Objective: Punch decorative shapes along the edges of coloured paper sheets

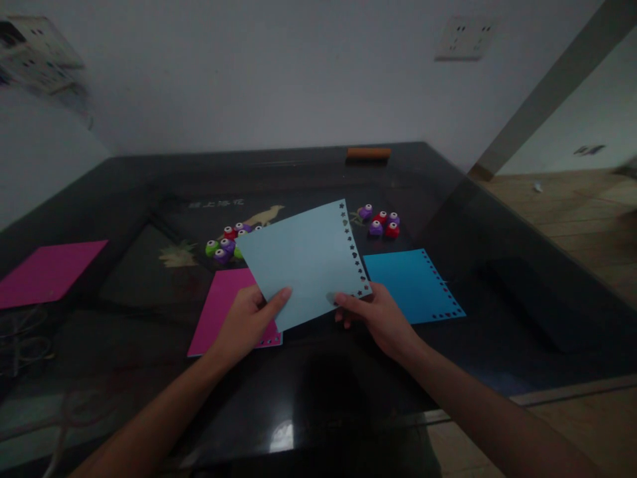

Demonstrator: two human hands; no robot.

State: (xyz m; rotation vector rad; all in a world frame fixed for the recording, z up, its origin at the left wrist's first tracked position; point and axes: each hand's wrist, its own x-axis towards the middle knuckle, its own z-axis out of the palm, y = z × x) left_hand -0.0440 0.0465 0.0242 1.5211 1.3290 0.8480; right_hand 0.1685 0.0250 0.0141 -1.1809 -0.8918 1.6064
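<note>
My forearms (462, 392) lie nearest, reaching in over the black table (318, 392). Above the table, between my hands, is the pale sheet (303, 259), tilted, with small cutouts down its right edge and round the near right corner. My left hand (243, 318) pinches its lower left, thumb on top, fingers underneath; my right hand (385, 322) grips it near the lower right corner the same way, fingers curled below.

On the table, a pink sheet (219, 309) lies partly under my left hand, another pink one (54, 272) well off to the left, and a blue sheet (408, 285) beside my right hand. A brown roll (369, 154) rests near the wall (279, 79). Smallest are the eyed pieces: green, purple and red (225, 247) at left, partly hidden by the pale sheet, and three purple, two red (392, 230) at right.
</note>
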